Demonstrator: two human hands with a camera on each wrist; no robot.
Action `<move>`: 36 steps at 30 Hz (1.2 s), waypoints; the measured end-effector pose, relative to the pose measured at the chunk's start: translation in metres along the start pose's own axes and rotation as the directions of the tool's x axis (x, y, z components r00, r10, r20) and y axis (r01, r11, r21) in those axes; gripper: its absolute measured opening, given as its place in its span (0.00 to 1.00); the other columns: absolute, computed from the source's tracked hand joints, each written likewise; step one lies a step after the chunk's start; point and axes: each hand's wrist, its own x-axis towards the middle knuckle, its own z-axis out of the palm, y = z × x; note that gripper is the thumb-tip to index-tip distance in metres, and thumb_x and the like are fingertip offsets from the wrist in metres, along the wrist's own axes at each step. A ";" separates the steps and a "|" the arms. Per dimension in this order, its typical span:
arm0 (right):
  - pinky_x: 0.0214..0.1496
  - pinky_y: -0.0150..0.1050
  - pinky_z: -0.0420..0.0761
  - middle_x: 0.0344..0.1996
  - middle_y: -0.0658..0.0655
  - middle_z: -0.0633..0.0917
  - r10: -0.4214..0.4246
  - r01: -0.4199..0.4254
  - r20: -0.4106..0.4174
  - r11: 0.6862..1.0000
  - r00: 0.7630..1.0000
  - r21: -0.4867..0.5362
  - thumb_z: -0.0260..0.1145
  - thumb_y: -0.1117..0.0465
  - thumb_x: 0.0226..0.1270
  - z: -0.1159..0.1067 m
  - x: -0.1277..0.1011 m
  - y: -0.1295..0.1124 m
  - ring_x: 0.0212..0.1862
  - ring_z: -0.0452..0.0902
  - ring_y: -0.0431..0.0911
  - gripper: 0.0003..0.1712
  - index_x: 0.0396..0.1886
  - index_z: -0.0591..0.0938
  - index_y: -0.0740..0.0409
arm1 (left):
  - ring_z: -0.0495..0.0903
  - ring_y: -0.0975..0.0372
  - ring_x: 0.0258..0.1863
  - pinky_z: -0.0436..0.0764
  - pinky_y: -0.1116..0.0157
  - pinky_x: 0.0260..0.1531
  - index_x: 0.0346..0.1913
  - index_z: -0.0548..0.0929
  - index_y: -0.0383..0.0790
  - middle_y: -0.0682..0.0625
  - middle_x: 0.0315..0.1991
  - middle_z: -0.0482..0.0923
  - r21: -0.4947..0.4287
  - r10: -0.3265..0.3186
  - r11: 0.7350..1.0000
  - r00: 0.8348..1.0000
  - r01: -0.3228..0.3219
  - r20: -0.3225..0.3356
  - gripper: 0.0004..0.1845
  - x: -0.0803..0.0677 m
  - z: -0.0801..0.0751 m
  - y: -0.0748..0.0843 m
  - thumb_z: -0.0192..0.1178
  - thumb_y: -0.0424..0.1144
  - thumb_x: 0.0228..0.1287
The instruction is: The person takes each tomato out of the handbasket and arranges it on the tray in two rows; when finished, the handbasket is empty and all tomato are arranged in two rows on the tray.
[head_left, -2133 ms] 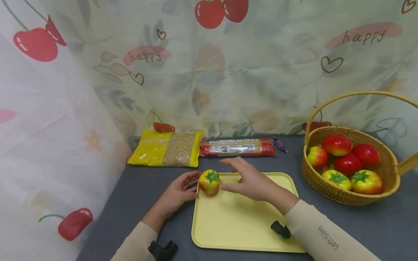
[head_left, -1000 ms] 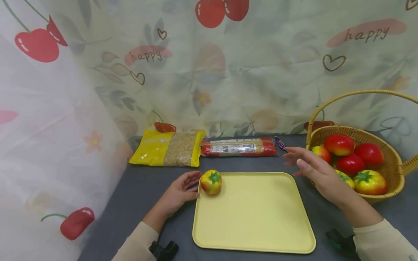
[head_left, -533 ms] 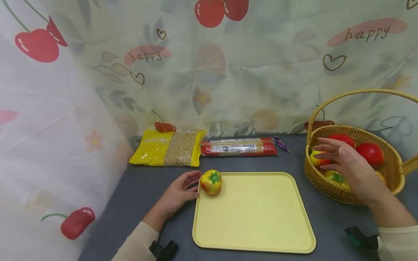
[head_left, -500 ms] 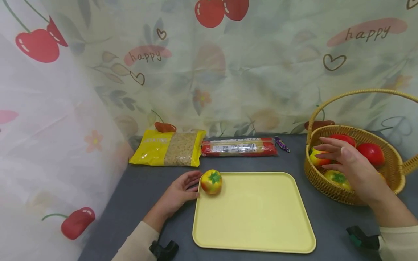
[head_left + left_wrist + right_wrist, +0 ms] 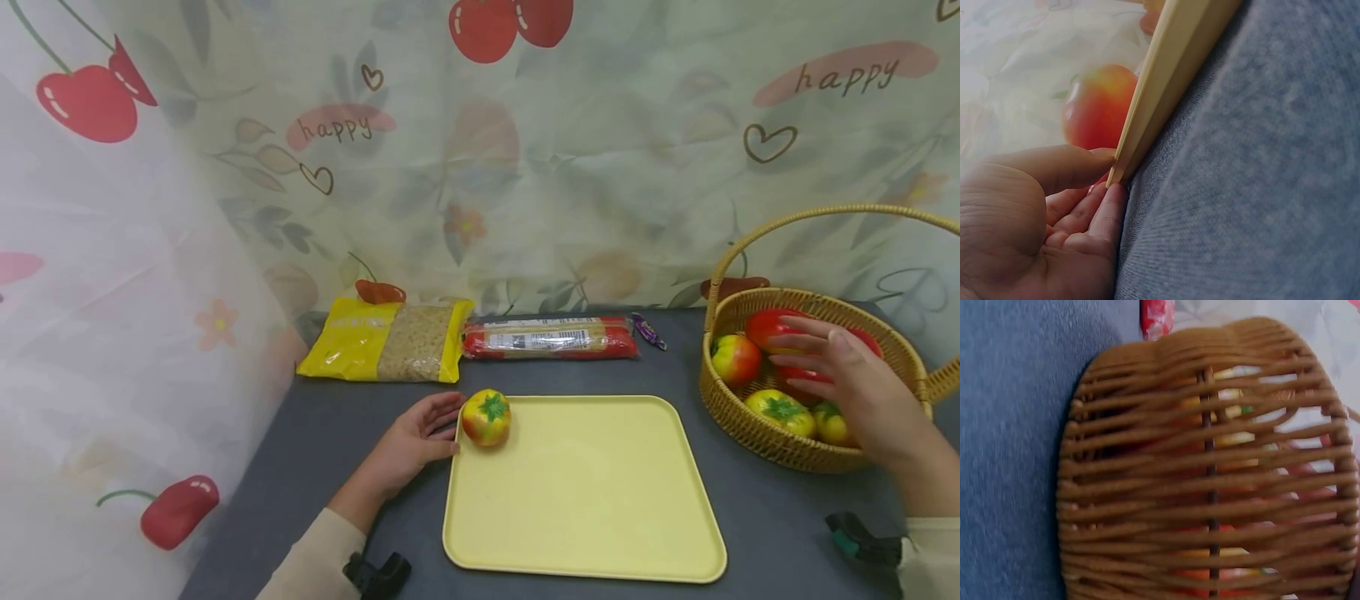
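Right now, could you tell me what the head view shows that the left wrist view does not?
Only the head view shows the right hand reaching over the tomatoes in the wicker basket, plus the two food packets along the curtain. Only the left wrist view shows the left hand's fingers touching the tray's edge up close. Both show the left hand, the yellow tray and the tomato on it.

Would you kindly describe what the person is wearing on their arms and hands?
Both hands are bare. The left hand emerges from a cream long sleeve, with a black wrist-mounted device beneath it. The right hand has a matching cream cuff and a black device with a green detail.
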 end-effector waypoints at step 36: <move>0.53 0.38 0.78 0.66 0.67 0.79 0.205 -0.087 0.267 0.914 0.942 -0.396 0.65 0.51 0.85 0.008 0.004 -0.004 0.65 0.69 0.62 0.26 0.72 0.80 0.60 | 0.66 0.49 0.79 0.73 0.55 0.72 0.82 0.67 0.35 0.40 0.80 0.66 -0.002 -0.006 1.000 1.000 0.006 0.002 0.41 -0.002 0.001 0.004 0.70 0.22 0.69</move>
